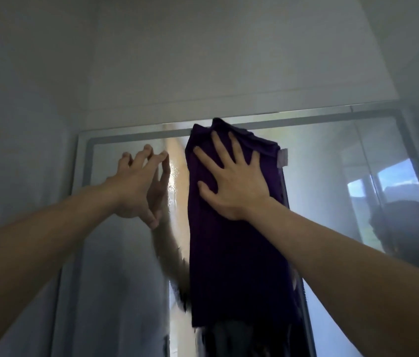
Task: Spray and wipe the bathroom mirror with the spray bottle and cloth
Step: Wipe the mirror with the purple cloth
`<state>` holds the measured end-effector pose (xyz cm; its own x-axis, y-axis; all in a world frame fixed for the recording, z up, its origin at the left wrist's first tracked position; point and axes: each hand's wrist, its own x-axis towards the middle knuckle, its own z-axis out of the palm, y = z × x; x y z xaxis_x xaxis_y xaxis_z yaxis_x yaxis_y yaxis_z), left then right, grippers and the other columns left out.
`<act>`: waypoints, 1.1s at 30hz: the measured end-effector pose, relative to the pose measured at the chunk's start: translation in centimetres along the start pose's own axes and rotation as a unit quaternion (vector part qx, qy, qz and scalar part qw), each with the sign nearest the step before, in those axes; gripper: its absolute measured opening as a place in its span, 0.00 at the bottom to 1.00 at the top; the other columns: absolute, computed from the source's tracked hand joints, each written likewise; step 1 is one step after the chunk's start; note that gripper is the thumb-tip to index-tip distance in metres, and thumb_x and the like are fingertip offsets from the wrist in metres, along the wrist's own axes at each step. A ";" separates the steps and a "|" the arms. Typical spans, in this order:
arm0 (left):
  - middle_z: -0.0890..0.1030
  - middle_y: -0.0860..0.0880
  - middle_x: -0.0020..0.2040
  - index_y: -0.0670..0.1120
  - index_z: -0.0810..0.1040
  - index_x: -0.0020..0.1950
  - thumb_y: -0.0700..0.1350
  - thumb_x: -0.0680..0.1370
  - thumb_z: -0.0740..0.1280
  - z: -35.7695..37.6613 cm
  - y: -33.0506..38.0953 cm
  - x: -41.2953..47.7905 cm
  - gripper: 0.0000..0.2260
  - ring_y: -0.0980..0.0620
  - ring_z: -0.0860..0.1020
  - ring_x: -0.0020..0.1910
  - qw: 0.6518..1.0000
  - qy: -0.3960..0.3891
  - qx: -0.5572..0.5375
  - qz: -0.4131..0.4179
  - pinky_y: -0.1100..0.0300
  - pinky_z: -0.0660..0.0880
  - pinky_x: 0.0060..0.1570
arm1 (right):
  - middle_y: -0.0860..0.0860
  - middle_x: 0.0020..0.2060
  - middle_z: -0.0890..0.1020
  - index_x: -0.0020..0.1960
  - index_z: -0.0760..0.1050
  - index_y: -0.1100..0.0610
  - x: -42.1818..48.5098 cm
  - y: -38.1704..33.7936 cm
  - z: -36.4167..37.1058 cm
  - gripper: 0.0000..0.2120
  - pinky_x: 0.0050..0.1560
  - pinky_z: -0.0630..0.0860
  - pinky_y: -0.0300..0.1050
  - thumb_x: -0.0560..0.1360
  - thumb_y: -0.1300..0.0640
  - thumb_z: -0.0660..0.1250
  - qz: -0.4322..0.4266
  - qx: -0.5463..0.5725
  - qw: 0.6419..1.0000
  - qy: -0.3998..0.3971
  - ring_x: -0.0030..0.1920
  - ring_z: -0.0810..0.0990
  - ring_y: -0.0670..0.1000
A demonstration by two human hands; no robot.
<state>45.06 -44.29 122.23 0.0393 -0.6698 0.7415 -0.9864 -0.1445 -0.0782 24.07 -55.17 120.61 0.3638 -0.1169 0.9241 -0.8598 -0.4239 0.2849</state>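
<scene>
- Purple cloth [234,253] — hangs flat against the upper middle of the bathroom mirror [115,253]. Its top corner overlaps the mirror's grey border band [126,138], and a white tag [282,157] projects at its right edge.
- Right hand [231,184] — fingers straight and spread, palm pressing the cloth onto the glass.
- Left hand [133,186] — just left of the cloth, fingers apart and arched, tips on the glass, holding nothing.
- Glass left of the cloth is hazy; a clearer streaked strip lies between the hands.
- White wall [203,60] stands above the top edge; a window reflection [383,186] shows at right.

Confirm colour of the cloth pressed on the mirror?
Dark purple cloth, plain with no pattern, under the right hand; head view.
</scene>
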 end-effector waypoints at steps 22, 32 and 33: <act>0.33 0.59 0.81 0.65 0.35 0.79 0.53 0.56 0.87 1.1 -0.7 0.0 0.70 0.41 0.33 0.80 0.999 0.007 -0.034 0.000 0.28 0.58 0.73 | 0.47 0.83 0.44 0.80 0.38 0.34 -4.1 10.0 -1.9 0.35 0.69 0.59 0.74 0.77 0.31 0.48 -0.035 -0.056 0.998 -0.006 0.82 0.44 0.57; 0.35 0.56 0.82 0.64 0.31 0.78 0.55 0.57 0.86 0.8 -0.9 0.1 0.71 0.40 0.34 0.80 1.000 -0.002 -0.019 0.023 0.35 0.54 0.77 | 0.49 0.83 0.40 0.81 0.41 0.37 5.7 -1.1 -0.1 0.36 0.74 0.47 0.73 0.75 0.30 0.42 0.023 0.022 0.999 0.030 0.82 0.39 0.58; 0.40 0.54 0.83 0.63 0.29 0.77 0.55 0.57 0.86 0.7 -1.0 0.1 0.72 0.39 0.37 0.81 0.999 0.005 -0.027 0.033 0.36 0.55 0.77 | 0.50 0.83 0.41 0.81 0.42 0.38 6.0 -2.3 0.2 0.36 0.74 0.47 0.73 0.76 0.30 0.42 0.014 0.023 0.999 0.031 0.82 0.40 0.58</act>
<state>46.17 -44.73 121.93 -0.0268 -0.6691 0.7427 -0.9941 -0.0604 -0.0902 28.35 -55.01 125.49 0.3158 -0.0740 0.9459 -0.8518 -0.4614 0.2483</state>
